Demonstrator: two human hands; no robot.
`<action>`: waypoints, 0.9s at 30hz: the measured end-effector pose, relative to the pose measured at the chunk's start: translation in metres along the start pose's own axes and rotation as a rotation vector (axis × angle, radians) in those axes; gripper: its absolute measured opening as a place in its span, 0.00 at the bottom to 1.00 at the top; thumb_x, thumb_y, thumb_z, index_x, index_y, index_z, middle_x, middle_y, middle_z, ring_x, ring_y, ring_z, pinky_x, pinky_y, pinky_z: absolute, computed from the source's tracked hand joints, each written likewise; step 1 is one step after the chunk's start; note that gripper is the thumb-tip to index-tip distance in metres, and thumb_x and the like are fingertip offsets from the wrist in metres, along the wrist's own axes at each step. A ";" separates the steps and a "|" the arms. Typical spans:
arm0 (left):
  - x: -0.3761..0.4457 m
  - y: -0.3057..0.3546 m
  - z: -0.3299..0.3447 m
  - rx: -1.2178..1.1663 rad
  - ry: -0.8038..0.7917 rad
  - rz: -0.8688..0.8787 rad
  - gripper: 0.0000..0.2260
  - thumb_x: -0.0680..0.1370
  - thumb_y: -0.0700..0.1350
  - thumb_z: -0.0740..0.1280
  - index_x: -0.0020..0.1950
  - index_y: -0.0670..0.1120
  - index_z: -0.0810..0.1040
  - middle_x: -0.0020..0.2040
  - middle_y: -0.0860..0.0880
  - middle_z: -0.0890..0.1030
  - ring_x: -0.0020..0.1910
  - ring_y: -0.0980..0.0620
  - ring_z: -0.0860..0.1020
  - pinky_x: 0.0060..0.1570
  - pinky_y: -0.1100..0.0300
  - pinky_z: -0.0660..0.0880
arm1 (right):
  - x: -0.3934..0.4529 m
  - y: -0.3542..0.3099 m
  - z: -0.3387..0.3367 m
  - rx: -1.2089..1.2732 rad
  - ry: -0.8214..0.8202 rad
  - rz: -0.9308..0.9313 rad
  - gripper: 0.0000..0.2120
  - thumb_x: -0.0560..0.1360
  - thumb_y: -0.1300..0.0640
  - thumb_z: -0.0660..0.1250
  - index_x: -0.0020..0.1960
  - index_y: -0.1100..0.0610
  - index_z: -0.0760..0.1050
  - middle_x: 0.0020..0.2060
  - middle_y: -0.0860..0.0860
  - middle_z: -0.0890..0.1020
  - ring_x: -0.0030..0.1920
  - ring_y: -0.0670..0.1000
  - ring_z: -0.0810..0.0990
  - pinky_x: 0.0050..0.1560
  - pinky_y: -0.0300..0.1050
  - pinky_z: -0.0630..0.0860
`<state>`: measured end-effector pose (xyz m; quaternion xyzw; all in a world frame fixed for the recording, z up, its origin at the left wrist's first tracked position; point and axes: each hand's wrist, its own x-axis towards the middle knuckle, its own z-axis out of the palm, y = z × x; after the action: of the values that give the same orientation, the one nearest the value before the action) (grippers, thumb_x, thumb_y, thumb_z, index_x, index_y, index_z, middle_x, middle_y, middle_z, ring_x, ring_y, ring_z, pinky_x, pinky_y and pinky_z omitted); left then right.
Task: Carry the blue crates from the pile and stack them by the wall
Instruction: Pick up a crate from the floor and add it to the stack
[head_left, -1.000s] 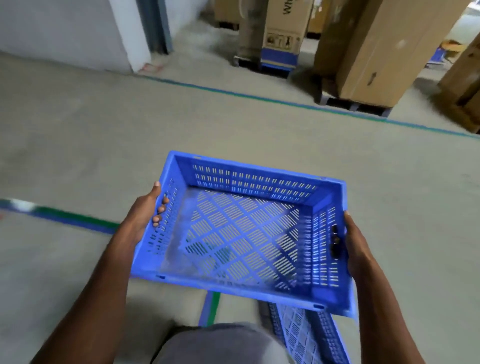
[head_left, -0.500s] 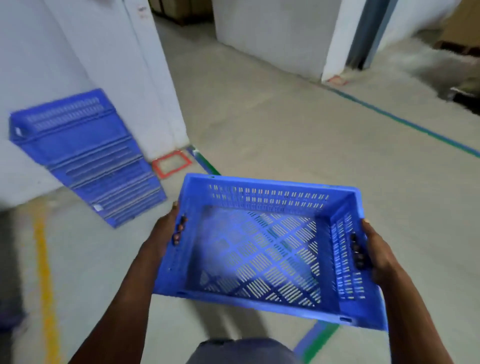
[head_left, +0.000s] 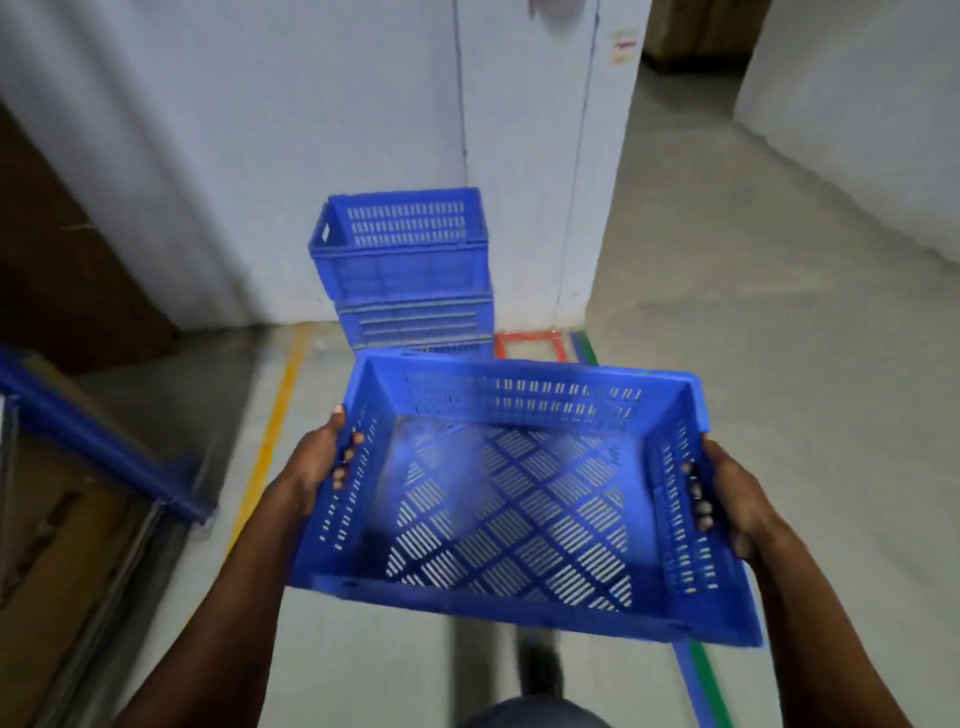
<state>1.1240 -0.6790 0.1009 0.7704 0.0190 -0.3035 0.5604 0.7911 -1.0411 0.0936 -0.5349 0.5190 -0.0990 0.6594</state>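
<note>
While both hands carry it at the short ends, the blue perforated crate (head_left: 511, 501) hangs in the air between them, open side up, with nothing visible inside and its slatted bottom showing the floor (head_left: 779, 338) through it. The left hand (head_left: 317, 462) clasps the left end wall, thumb lying along the outside near the rim and fingertips (head_left: 345, 457) curled in through the handle slot. The right hand (head_left: 732, 491) clasps the right end wall the same way, with 4 fingertips showing through the slot on the inside. Beyond the hands and a little to the left, a stack of blue crates (head_left: 410, 270) stands on the floor against the white wall (head_left: 311, 104); how many crates it holds cannot be counted, since the lower ones are nested and blurred. Just past the carried crate's far rim, right of the stack's foot, a red rectangle (head_left: 530, 345) is marked on the floor. A yellow floor line (head_left: 270, 431) runs past the left hand, and a green and blue stripe (head_left: 701, 680) shows below the right forearm. Farther left of the left arm slants a blue metal beam (head_left: 98, 441).
</note>
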 end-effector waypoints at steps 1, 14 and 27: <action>0.013 0.010 -0.007 -0.023 0.027 0.004 0.26 0.82 0.66 0.55 0.44 0.44 0.76 0.29 0.50 0.67 0.19 0.54 0.61 0.19 0.63 0.60 | 0.021 -0.022 0.016 -0.022 -0.037 -0.021 0.24 0.81 0.34 0.53 0.42 0.54 0.69 0.26 0.49 0.65 0.21 0.48 0.59 0.20 0.37 0.59; 0.213 0.181 -0.117 -0.084 0.214 0.081 0.26 0.84 0.62 0.51 0.42 0.44 0.75 0.31 0.48 0.65 0.16 0.56 0.61 0.16 0.67 0.61 | 0.211 -0.291 0.230 -0.188 -0.247 -0.164 0.26 0.80 0.33 0.56 0.42 0.56 0.72 0.26 0.50 0.67 0.22 0.49 0.61 0.21 0.40 0.62; 0.430 0.389 -0.192 -0.010 0.085 0.204 0.27 0.84 0.63 0.51 0.44 0.42 0.76 0.32 0.48 0.66 0.18 0.54 0.62 0.19 0.64 0.63 | 0.311 -0.484 0.375 -0.081 -0.300 -0.158 0.24 0.82 0.38 0.52 0.39 0.56 0.70 0.25 0.49 0.65 0.20 0.47 0.59 0.18 0.36 0.59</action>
<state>1.7039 -0.7893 0.2585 0.7777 -0.0341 -0.2119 0.5908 1.4303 -1.2264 0.2634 -0.6089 0.3745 -0.0486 0.6976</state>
